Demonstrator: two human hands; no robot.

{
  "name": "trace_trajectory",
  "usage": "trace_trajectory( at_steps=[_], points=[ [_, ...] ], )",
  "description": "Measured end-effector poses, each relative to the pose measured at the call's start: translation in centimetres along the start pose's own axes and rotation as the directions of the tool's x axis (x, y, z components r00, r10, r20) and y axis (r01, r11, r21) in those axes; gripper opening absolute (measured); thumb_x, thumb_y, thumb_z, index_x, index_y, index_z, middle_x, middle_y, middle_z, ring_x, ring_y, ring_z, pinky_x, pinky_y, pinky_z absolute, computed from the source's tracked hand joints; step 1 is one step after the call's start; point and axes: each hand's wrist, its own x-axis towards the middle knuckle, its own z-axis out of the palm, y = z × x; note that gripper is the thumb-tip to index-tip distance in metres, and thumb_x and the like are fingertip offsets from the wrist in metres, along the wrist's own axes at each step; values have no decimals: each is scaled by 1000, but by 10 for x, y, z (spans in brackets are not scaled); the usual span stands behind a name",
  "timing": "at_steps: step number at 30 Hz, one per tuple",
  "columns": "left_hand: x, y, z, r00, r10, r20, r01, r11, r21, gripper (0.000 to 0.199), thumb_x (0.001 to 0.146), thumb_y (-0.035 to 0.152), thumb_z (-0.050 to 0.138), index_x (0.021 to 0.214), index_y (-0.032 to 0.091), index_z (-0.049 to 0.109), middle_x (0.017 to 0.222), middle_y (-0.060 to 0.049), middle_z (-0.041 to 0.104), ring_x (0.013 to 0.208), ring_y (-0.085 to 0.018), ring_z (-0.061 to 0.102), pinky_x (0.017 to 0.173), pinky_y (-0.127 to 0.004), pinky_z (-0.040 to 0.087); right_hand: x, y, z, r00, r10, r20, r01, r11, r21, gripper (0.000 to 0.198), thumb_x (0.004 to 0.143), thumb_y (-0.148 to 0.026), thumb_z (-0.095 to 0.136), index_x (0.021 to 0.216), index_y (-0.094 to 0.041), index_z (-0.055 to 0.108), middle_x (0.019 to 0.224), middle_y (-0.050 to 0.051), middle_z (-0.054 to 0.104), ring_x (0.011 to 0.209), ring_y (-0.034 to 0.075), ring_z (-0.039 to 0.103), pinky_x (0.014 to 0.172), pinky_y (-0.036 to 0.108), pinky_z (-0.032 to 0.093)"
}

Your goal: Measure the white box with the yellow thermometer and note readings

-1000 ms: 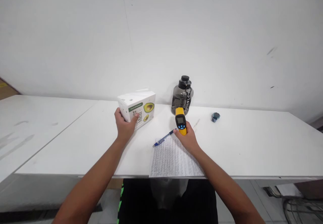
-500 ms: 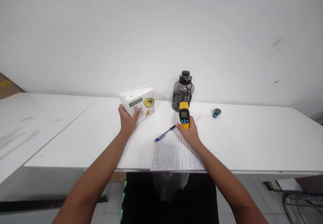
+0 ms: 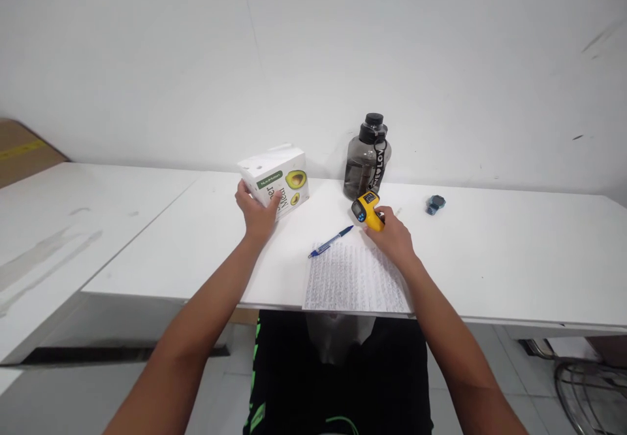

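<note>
A white box with avocado pictures (image 3: 279,177) is gripped near its lower left edge by my left hand (image 3: 258,216), thumb across the printed front. The box tilts on or just over the table; I cannot tell which. My right hand (image 3: 394,239) is wrapped round the handle of a yellow and black infrared thermometer (image 3: 368,209), its small screen turned to the left. Behind the thermometer stands a dark see-through water jug (image 3: 365,161) with a lettered strap. Below it lie a blue pen (image 3: 330,241) and a densely printed sheet of paper (image 3: 355,281).
A dark blue-green watch (image 3: 434,204) lies to the right on the white table (image 3: 514,258). The wall (image 3: 313,49) rises behind. A brown cardboard box (image 3: 29,151) is at far left, and a metal-framed chair (image 3: 588,383) stands at lower right.
My right hand has turned the thermometer, so its screen end now points left and its nose leans right. The view has shifted slightly; my left hand still holds the box.
</note>
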Motion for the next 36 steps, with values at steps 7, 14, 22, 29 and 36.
trace_trajectory(
  at_steps=[7,14,22,29,36],
  points=[
    [-5,24,-7,982,175,-75,-150,954,261,116,63,48,84,151,18,14,157,-22,14,149,-40,6,120,-58,5,3,2,-3,999,28,-17,-32,957,-289,46,89,-36,58,130,-18,49,118,15,65,99,31,66,78,39,43],
    [-37,42,3,790,475,387,-552,826,113,23,76,39,72,90,21,66,80,-6,61,84,-25,58,89,-44,41,11,10,3,999,32,-35,-43,929,-367,45,90,-33,56,131,-14,50,117,18,64,104,33,61,81,42,41],
    [-55,67,7,299,274,914,-729,683,34,35,88,47,55,67,20,51,62,0,59,62,-16,52,62,-30,35,10,7,8,976,-115,-185,39,927,-372,42,89,-31,59,126,-13,58,125,20,60,116,36,52,91,45,37],
    [-56,62,9,274,317,908,-818,573,47,34,94,35,42,66,19,51,63,-2,61,63,-17,56,64,-32,36,-1,-2,28,841,-505,191,539,811,-228,48,97,-28,48,144,-20,46,92,8,74,82,22,66,69,29,40],
    [-60,64,10,315,407,858,-715,695,-68,52,101,51,25,80,18,59,71,-5,63,67,-18,56,66,-33,39,-4,-9,40,920,-388,53,392,908,-149,26,92,-36,55,109,-20,66,78,4,73,72,21,66,59,27,33]
  ],
)
